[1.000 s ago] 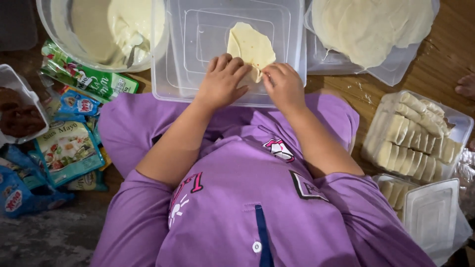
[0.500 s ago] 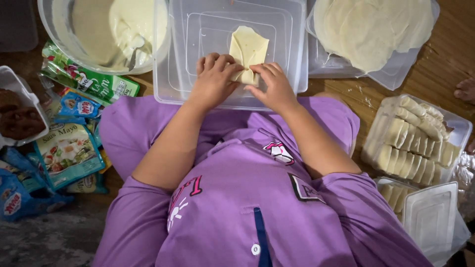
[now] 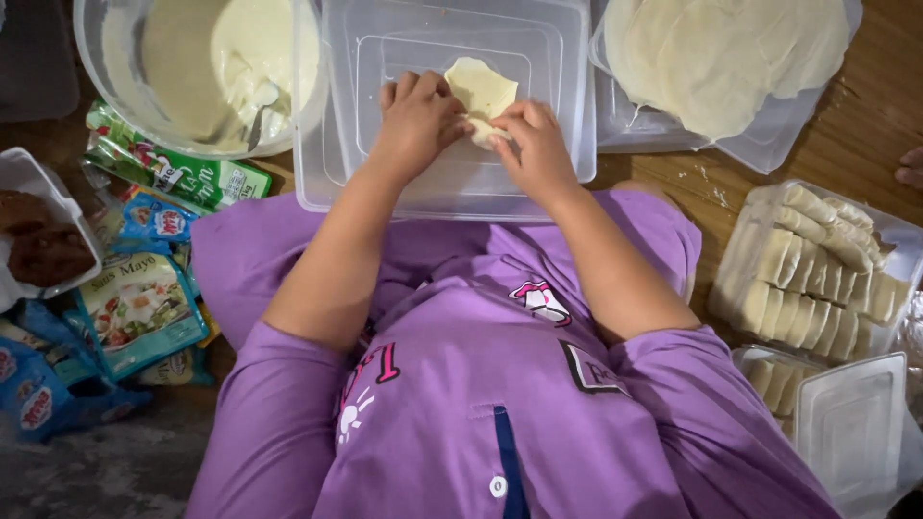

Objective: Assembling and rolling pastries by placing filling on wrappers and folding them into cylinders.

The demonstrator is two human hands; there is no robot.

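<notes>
Both my hands work a pale thin wrapper [image 3: 481,91] that lies on an upturned clear plastic lid [image 3: 558,163] in front of me. My left hand [image 3: 415,120] presses on the wrapper's left side, fingers curled over it. The near right part of the wrapper is pinched by my right hand [image 3: 534,144], which rolls its near edge away from me. The folded part is mostly hidden under my fingers. My purple shirt fills the lower half of the view.
A clear bowl of pale batter [image 3: 207,67] with a spoon stands at the upper left. A stack of round wrappers [image 3: 721,58] lies at the upper right. A tub of finished rolls [image 3: 817,274] sits at right. Sauce packets [image 3: 135,298] and a dish of brown filling [image 3: 43,250] lie at left.
The wrapper has gone from a flat sheet with my hands at its near edge to a narrower folded piece. Both hands have moved up over it.
</notes>
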